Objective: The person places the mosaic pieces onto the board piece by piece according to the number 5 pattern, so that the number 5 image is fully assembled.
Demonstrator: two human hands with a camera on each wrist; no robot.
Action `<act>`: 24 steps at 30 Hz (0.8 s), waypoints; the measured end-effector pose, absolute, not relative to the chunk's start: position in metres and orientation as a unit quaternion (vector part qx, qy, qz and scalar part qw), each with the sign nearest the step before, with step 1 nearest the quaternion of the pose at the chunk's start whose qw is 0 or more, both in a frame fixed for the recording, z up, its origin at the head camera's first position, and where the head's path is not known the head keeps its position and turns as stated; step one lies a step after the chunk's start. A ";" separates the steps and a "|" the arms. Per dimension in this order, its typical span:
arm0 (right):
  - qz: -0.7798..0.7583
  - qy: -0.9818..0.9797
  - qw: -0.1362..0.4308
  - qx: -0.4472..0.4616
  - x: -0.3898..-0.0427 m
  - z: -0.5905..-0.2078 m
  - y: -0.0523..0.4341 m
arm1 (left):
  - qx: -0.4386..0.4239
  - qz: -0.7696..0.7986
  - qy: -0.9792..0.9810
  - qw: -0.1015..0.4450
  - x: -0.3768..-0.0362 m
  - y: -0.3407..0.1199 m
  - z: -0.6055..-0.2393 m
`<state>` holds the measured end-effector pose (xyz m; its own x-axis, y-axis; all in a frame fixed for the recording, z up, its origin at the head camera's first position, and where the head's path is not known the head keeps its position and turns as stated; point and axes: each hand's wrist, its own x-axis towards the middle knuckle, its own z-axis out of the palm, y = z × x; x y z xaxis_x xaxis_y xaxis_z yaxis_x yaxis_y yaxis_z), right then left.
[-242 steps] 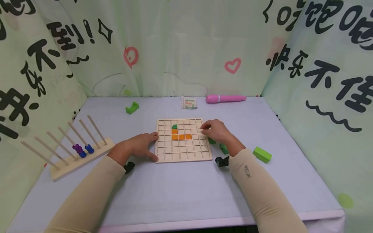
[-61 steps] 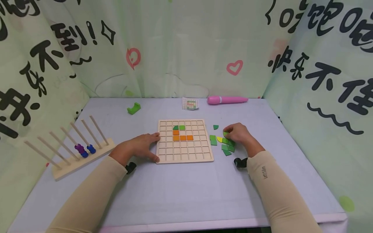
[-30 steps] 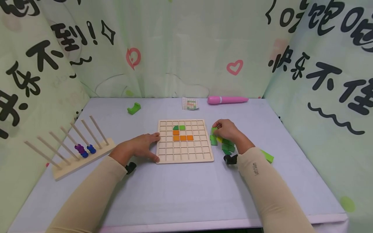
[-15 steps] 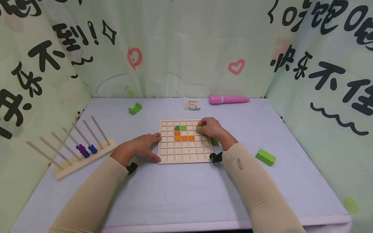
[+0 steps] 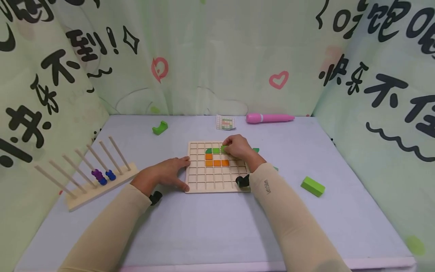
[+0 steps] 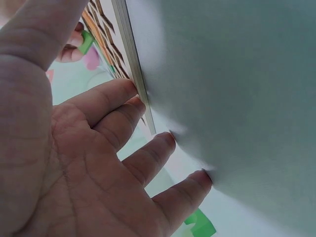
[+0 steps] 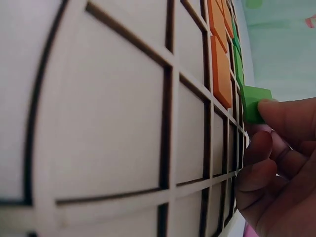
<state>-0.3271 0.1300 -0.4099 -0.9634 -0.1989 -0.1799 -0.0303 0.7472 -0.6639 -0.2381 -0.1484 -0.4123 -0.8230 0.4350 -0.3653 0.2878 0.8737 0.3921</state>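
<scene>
Right hand (image 5: pixel 239 148) pinches a green tile (image 7: pixel 253 102), laid tile (image 5: pixel 216 150) just left of its fingertips; left hand (image 5: pixel 164 173), fingers spread, touches the board (image 5: pixel 210 180).

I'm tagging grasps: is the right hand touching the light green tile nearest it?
Touching. The right wrist view shows the right hand pinching the light green tile, its thumb tip right against the tile.

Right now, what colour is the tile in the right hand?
Green; the tile shows best in the right wrist view.
</scene>
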 end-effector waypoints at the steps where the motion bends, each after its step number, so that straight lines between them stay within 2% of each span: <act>1: -0.343 0.929 0.122 -0.061 -0.327 -0.411 0.129 | 0.192 0.162 0.941 0.228 -0.238 -0.148 -0.413; 24: -0.239 0.961 0.121 -0.072 -0.333 -0.413 0.118 | 0.195 0.160 0.940 0.231 -0.234 -0.148 -0.407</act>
